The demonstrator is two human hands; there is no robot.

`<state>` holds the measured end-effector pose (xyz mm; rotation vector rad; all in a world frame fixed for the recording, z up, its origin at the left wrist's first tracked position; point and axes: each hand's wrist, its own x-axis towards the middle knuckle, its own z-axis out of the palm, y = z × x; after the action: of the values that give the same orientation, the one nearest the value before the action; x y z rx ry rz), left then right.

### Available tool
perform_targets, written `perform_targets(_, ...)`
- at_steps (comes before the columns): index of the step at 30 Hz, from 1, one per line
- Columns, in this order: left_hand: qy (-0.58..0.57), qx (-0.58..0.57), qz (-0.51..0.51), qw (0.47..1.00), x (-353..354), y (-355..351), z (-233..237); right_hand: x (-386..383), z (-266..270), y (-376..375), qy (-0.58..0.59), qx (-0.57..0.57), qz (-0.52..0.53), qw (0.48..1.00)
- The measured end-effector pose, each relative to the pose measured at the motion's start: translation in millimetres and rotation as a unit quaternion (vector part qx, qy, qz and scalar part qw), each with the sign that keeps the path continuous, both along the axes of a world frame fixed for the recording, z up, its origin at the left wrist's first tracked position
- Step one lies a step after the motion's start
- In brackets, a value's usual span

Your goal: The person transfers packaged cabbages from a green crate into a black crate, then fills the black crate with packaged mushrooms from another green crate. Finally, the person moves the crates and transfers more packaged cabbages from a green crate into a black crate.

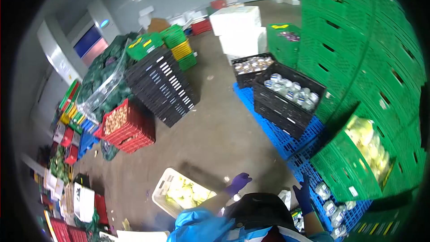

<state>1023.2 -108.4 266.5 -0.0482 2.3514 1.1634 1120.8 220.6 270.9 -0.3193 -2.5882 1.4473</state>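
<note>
My left hand (238,183), gloved purple, hangs loosely curled and empty just beside the white crate (162,187) of pale cabbages (188,195). My right hand (303,195), fingers spread and empty, is by the blue crate (356,213) of wrapped packs (323,191). Beyond, a green crate (340,170) holds leafy heads (369,145).

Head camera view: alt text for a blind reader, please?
The left hand and right hand, in purple gloves, hover empty between a white crate of pale cabbage and a blue crate of wrapped packs. Stacked green crates and black crates stand around.
</note>
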Motion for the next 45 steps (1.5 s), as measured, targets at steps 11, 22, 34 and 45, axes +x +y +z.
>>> perform_targets(11,0.085,-0.013,0.050,0.995,-189,-164,-64,-276,-62,-45,-0.185,-0.023,0.070,0.980)
perform_targets(22,-0.041,-0.056,0.439,0.896,-262,-315,-52,-668,41,-292,-0.034,-0.078,0.347,0.934)
perform_targets(34,0.295,-0.149,0.459,0.825,-565,-575,66,-907,-47,-540,0.061,-0.024,0.427,0.902)
perform_targets(45,0.414,-0.398,0.233,0.785,-963,-863,210,-1031,14,-691,-0.064,-0.028,0.407,0.911)
